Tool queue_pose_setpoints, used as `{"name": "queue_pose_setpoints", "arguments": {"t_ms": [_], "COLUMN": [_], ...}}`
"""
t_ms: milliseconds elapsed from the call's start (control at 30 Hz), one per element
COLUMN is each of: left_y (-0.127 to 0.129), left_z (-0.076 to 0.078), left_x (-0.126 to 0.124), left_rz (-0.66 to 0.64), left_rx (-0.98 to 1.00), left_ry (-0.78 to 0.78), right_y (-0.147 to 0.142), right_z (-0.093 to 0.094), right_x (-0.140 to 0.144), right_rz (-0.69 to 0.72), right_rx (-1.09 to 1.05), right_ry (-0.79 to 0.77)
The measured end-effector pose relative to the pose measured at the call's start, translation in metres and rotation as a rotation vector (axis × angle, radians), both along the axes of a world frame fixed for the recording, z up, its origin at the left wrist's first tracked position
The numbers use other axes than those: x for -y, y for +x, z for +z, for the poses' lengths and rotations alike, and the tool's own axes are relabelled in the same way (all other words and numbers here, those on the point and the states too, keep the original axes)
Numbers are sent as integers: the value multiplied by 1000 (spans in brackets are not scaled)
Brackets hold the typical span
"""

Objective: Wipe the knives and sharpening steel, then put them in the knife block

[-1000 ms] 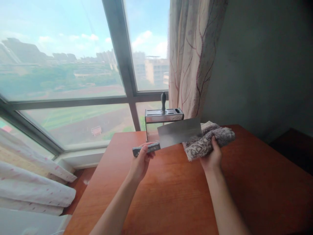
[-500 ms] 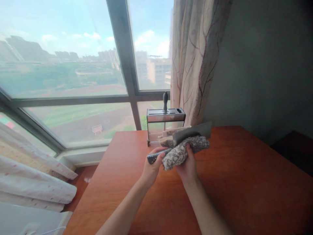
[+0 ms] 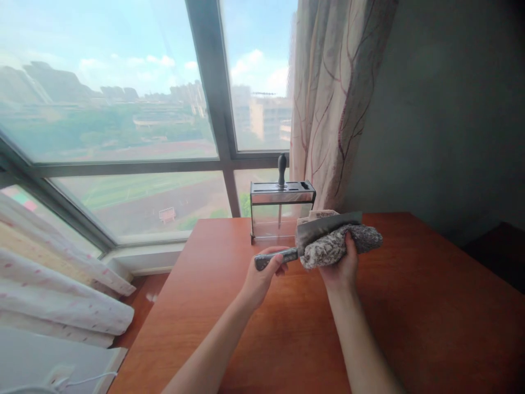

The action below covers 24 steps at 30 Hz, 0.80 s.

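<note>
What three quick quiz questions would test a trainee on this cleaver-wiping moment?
1. True or false: the left hand grips the cleaver by its handle.
2. What does the right hand press against the blade? A) sponge B) cloth C) paper
3. What stands on the table behind the hands, by the window?

Key: 1 true. 2 B, the cloth, folded around the blade. 3 The knife block, with one dark handle sticking up.

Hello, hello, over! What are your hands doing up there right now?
Left hand grips cleaver by the handle. Right hand presses cloth around the blade. Knife rack stands just behind, apart.
</note>
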State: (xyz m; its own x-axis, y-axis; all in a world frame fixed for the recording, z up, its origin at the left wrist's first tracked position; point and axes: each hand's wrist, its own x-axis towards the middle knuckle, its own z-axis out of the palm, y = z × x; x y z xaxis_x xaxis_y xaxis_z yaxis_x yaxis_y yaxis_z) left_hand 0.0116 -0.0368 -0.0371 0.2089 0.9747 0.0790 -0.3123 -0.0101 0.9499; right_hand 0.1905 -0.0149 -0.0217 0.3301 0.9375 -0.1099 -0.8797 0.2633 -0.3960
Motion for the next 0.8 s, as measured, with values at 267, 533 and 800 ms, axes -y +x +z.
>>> {"name": "queue_pose_setpoints", "arguments": {"t_ms": [267, 533, 800], "left_y": [9, 4, 40], "left_z": [-4, -4, -22], "left_x": [3, 1, 14], "left_rz": [127, 159, 36], "left_rx": [-13, -62, 314], "left_ry": [-5, 14, -78], "right_y": [-55, -56, -49], "right_z": [-6, -5, -3], "right_x": [14, 11, 2], "right_rz": [204, 180, 160], "right_rx": [4, 25, 31], "right_ry": [-24, -115, -90]}}
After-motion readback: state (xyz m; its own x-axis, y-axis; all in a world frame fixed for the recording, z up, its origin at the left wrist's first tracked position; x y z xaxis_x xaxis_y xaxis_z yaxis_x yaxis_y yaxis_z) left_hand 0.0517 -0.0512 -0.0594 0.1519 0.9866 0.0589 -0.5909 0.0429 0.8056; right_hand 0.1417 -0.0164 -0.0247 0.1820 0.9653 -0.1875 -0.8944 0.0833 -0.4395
